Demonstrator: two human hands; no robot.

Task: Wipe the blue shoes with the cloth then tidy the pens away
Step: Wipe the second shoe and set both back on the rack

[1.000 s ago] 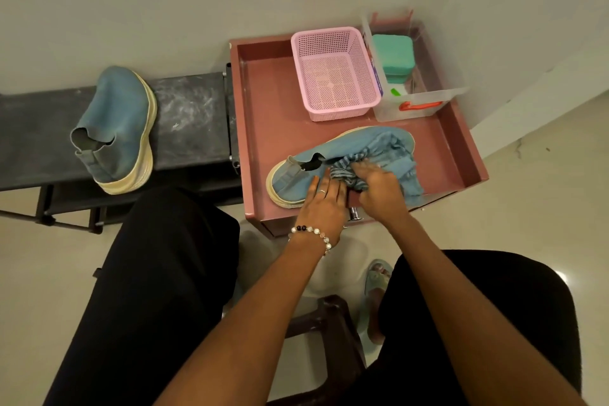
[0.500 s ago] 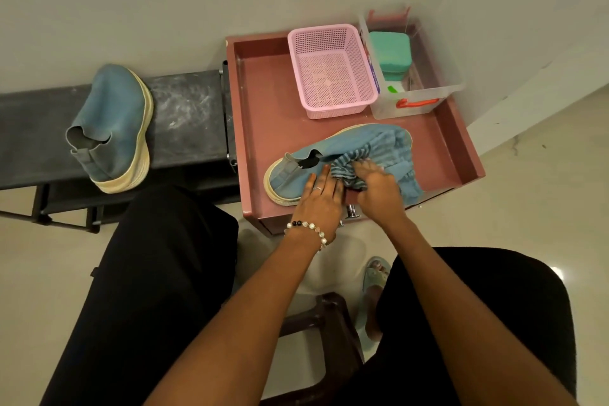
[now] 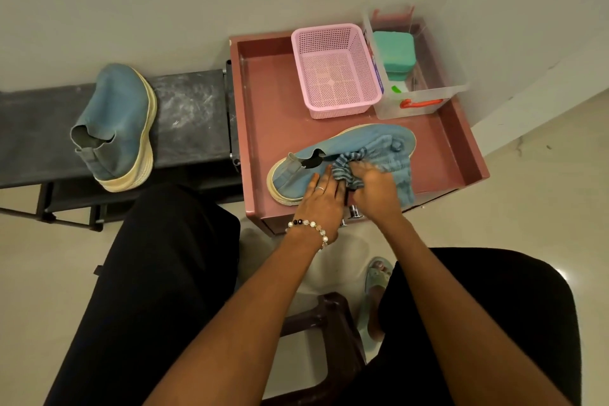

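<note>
On the pink surface (image 3: 270, 102), my left hand (image 3: 319, 198) lies flat, steadying one blue shoe (image 3: 296, 171); my right grip (image 3: 375, 184) clenches the striped cloth (image 3: 395, 165) against it. Second shoe (image 3: 115, 125) sits well left.

Blue shoes (image 3: 329, 155) with cream soles, blue-striped cloth (image 3: 392, 161), pink basket (image 3: 336, 72), dusty-red tray (image 3: 270, 99)

Shoe (image 3: 356, 148) on tray (image 3: 263, 102), basket (image 3: 334, 71) behind it, second shoe (image 3: 115, 125) on bench (image 3: 191, 119) to the left
</note>
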